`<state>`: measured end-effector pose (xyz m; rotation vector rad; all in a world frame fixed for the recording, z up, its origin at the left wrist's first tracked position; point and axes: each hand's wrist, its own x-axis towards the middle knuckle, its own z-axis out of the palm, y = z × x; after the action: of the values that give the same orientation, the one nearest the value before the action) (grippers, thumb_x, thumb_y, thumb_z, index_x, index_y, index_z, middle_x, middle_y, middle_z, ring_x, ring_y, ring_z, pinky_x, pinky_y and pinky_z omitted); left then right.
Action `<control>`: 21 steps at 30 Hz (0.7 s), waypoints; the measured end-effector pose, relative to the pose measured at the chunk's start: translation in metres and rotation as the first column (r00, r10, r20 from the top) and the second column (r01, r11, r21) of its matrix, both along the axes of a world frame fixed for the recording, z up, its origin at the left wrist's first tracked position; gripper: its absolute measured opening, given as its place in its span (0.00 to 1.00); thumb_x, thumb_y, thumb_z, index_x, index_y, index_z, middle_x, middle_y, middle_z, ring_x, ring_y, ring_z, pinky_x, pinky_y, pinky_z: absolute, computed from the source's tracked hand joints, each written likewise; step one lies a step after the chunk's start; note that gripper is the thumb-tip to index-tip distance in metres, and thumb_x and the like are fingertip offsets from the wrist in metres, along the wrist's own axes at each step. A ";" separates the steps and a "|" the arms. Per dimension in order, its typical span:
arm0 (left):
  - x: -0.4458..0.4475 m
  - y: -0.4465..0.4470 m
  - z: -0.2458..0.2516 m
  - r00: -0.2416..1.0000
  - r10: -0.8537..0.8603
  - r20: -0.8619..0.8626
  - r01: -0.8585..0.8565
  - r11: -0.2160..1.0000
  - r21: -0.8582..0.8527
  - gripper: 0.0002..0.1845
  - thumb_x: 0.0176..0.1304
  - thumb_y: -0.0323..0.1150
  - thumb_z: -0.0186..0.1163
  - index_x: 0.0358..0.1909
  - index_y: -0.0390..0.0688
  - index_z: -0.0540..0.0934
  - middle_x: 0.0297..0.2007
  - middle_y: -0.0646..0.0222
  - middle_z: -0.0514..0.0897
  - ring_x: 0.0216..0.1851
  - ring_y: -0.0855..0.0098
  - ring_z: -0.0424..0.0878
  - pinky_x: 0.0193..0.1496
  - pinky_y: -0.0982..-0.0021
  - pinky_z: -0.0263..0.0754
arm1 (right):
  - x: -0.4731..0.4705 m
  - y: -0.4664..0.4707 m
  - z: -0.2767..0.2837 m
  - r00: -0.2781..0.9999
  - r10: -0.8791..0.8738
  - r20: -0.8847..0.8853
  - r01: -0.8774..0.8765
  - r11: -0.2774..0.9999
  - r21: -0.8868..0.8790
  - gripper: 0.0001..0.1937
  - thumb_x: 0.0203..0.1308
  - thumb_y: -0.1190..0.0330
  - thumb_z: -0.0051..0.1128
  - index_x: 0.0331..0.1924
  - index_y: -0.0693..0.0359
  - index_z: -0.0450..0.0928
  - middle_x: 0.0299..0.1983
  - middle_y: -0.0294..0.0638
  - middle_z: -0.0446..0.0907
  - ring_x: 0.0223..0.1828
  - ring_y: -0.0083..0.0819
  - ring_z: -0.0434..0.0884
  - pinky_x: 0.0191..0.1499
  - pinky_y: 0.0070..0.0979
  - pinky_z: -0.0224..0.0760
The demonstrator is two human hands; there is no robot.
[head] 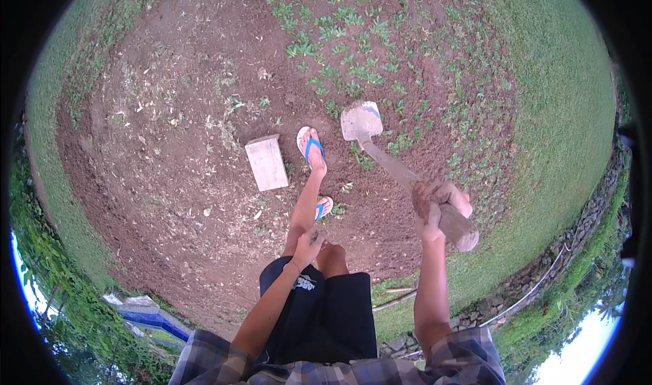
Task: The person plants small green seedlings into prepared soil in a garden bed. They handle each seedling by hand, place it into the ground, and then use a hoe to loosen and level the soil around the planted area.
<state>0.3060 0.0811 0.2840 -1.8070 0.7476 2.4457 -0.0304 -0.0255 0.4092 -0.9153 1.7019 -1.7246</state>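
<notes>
My right hand, dirty with soil, is closed around the wooden handle of a hoe. The broad metal blade of the hoe points away from me, over brown soil among small green plants, to the right of my front foot; whether it touches the ground I cannot tell. The handle's thick end sticks out behind my right hand. My left hand is in front of my dark shorts, above my knees, with its fingers curled; nothing can be made out in it.
A pale rectangular block lies on the soil left of my front foot in a blue-strapped flip-flop. Low green plants grow ahead. Grass and a stone edge run along the right. A blue-tiled edge is at lower left.
</notes>
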 end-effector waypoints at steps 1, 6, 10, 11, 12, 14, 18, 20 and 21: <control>-0.001 0.002 0.002 0.997 -0.076 0.012 0.077 0.997 -0.016 0.08 0.74 0.33 0.56 0.43 0.38 0.78 0.34 0.74 0.82 0.34 0.82 0.81 0.37 0.78 0.78 | 0.009 -0.007 -0.006 0.993 -0.012 -0.119 0.005 0.998 -0.055 0.14 0.49 0.70 0.62 0.17 0.60 0.66 0.16 0.36 0.77 0.16 0.21 0.77 0.22 0.17 0.69; 0.001 -0.007 0.007 0.990 -0.136 0.027 0.138 0.986 -0.092 0.08 0.73 0.33 0.56 0.43 0.37 0.78 0.33 0.74 0.82 0.34 0.83 0.81 0.36 0.78 0.77 | 0.023 -0.061 -0.063 0.944 0.026 -0.329 0.026 0.988 0.150 0.10 0.45 0.76 0.57 0.17 0.61 0.66 0.14 0.36 0.73 0.13 0.24 0.75 0.18 0.21 0.63; -0.001 -0.027 0.007 0.994 -0.096 0.050 0.101 0.988 -0.116 0.08 0.74 0.33 0.56 0.42 0.37 0.78 0.33 0.74 0.82 0.33 0.83 0.80 0.36 0.79 0.77 | 0.005 -0.051 -0.033 0.967 0.085 -0.239 -0.022 0.966 0.256 0.12 0.43 0.81 0.56 0.16 0.61 0.64 0.14 0.37 0.73 0.14 0.25 0.76 0.19 0.21 0.66; -0.002 -0.028 0.010 0.986 -0.152 0.066 0.159 0.979 -0.127 0.08 0.74 0.32 0.56 0.42 0.37 0.78 0.34 0.73 0.82 0.32 0.83 0.80 0.36 0.78 0.77 | 0.003 -0.044 -0.021 0.979 0.053 -0.198 0.008 0.956 0.293 0.12 0.42 0.82 0.56 0.16 0.60 0.63 0.14 0.37 0.72 0.14 0.25 0.76 0.19 0.22 0.67; -0.004 -0.030 0.011 0.988 -0.137 0.069 0.144 0.984 -0.107 0.08 0.74 0.32 0.56 0.43 0.37 0.79 0.33 0.73 0.82 0.32 0.83 0.80 0.36 0.78 0.76 | 0.004 -0.037 -0.010 0.982 0.042 -0.182 -0.030 0.997 0.067 0.13 0.42 0.83 0.55 0.15 0.60 0.63 0.14 0.38 0.73 0.14 0.25 0.76 0.20 0.22 0.68; -0.006 -0.031 0.016 0.985 -0.157 0.067 0.162 0.984 -0.075 0.09 0.74 0.32 0.55 0.43 0.36 0.79 0.33 0.73 0.82 0.32 0.82 0.79 0.36 0.78 0.76 | 0.006 -0.034 -0.005 0.974 -0.010 -0.226 -0.001 0.999 -0.050 0.13 0.42 0.83 0.55 0.15 0.60 0.62 0.14 0.38 0.72 0.14 0.25 0.76 0.20 0.22 0.68; 0.001 -0.039 0.020 0.982 -0.179 0.060 0.185 0.976 -0.111 0.09 0.74 0.33 0.55 0.43 0.36 0.78 0.33 0.72 0.82 0.33 0.82 0.79 0.36 0.78 0.76 | 0.006 -0.081 -0.054 0.863 0.021 -0.504 0.040 0.993 0.110 0.13 0.45 0.83 0.55 0.16 0.59 0.64 0.13 0.36 0.70 0.12 0.24 0.73 0.17 0.22 0.63; 0.007 -0.045 0.017 0.985 -0.149 0.082 0.155 0.985 -0.070 0.09 0.74 0.32 0.54 0.42 0.36 0.78 0.32 0.72 0.82 0.31 0.81 0.78 0.35 0.78 0.75 | 0.000 -0.108 -0.074 0.940 0.021 -0.341 0.022 0.992 0.123 0.13 0.46 0.83 0.55 0.16 0.59 0.64 0.12 0.34 0.69 0.12 0.24 0.71 0.17 0.23 0.62; 0.009 -0.047 0.013 0.989 -0.123 0.078 0.132 0.983 -0.131 0.09 0.74 0.32 0.54 0.42 0.36 0.77 0.31 0.71 0.82 0.31 0.81 0.78 0.35 0.78 0.75 | -0.003 -0.117 -0.075 0.952 0.056 -0.300 0.007 0.979 0.206 0.13 0.46 0.82 0.55 0.15 0.59 0.63 0.12 0.34 0.69 0.11 0.23 0.71 0.17 0.23 0.62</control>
<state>0.3149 0.0341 0.2974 -1.8151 1.0136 2.2907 -0.0335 -0.1422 0.3344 -1.1461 2.0120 -1.4119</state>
